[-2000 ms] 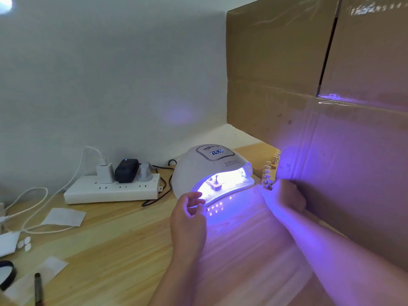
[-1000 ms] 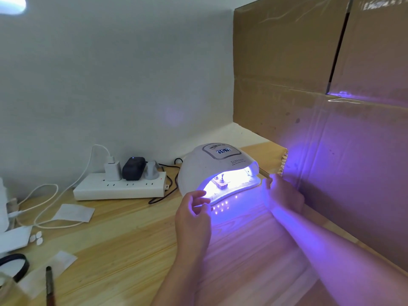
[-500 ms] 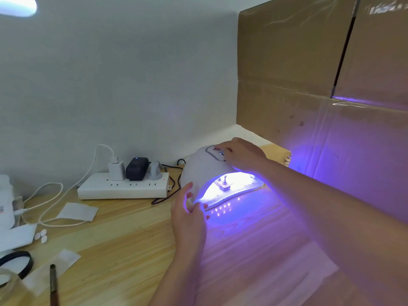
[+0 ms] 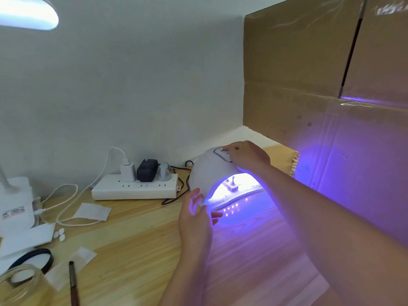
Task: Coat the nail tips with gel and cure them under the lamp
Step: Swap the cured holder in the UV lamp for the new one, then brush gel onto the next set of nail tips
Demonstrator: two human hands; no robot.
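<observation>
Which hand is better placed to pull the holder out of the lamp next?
Left hand, likely: open beside the lamp mouth, near the holder. Right hand is on the top panel.

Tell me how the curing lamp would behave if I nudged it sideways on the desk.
The lamp looks like a hollow plastic dome, so probably light and apt to slide on the smooth desk. Its wide flat base makes tipping unlikely. The cord behind may tug, and the small stand inside could topple.
</observation>
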